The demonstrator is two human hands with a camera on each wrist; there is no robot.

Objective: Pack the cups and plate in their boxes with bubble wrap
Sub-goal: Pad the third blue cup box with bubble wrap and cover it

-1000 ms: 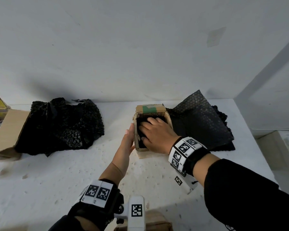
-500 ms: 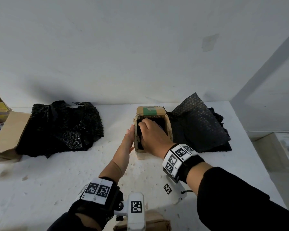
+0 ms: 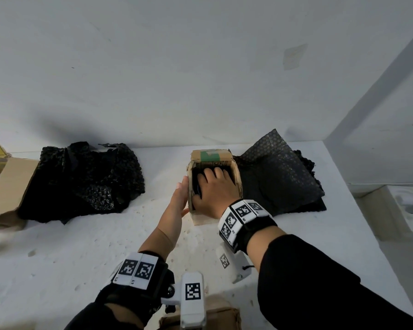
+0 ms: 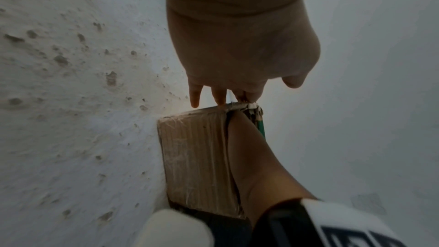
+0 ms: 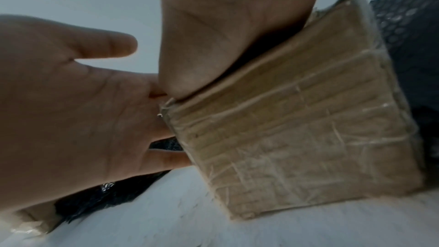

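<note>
A small open cardboard box [image 3: 236, 184] with green tape on its far flap stands mid-table. My right hand [image 3: 212, 186] reaches into it from above, fingers spread and pressing on a black bubble-wrapped bundle [image 3: 197, 184]; what the wrap holds is hidden. My left hand [image 3: 180, 198] lies flat, fingers straight, against the box's left wall. In the left wrist view the left hand [image 4: 237, 53] touches the box [image 4: 194, 157] at its far corner. In the right wrist view the right hand [image 5: 225, 35] dips behind the box wall [image 5: 297, 129].
A heap of black bubble wrap [image 3: 81, 179] lies at the left beside a larger open cardboard box [image 3: 7, 186]. A black bubble-wrap sheet [image 3: 279, 177] lies right of the small box. Another cardboard box [image 3: 222, 315] sits at the near edge. The table [image 3: 343, 234] ends at the right.
My right hand has turned inside the box so its fingers now point toward the far wall and sit deeper. The left hand stays against the box's side.
</note>
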